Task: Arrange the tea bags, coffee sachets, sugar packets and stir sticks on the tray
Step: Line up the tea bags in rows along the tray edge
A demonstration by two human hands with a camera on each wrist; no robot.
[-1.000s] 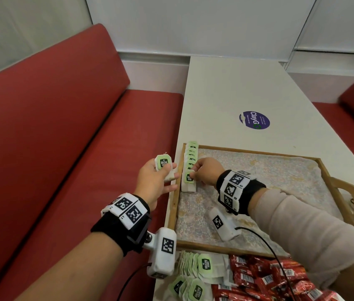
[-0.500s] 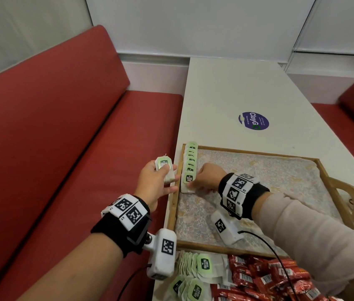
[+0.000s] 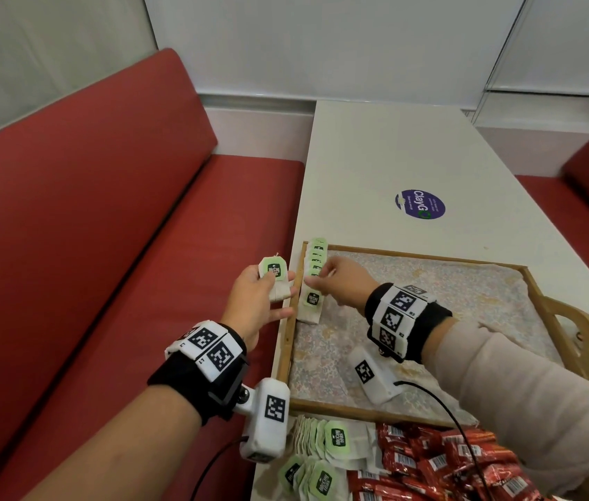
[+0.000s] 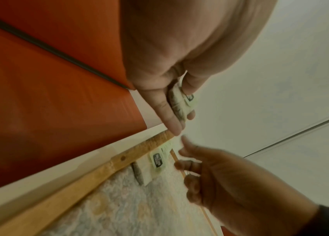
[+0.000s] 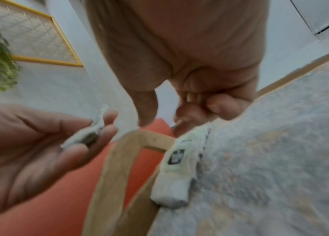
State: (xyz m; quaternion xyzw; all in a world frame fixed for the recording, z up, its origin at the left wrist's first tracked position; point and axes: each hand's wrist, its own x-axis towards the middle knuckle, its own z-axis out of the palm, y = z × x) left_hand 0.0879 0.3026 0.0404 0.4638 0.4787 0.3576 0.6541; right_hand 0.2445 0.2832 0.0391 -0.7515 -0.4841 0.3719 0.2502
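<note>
Since a second ago the right hand [image 3: 345, 283] has lifted off the nearest bag of the tea bag row [image 3: 314, 283] and drawn back slightly toward 3 o'clock; its fingers [image 5: 222, 107] are curled, and whether they grip anything cannot be told. That row lies overlapped along the tray [image 3: 287, 341] edge at 9 o'clock. Off the tray's 9 o'clock side, the left hand [image 3: 258, 301] holds a spare tea bag [image 3: 274, 276], thumb clamping it against the fingers. Loose tea bags [image 3: 321, 453] and red coffee sachets [image 3: 430, 461] lie on the worktop [image 3: 376, 157] at 6 o'clock.
</note>
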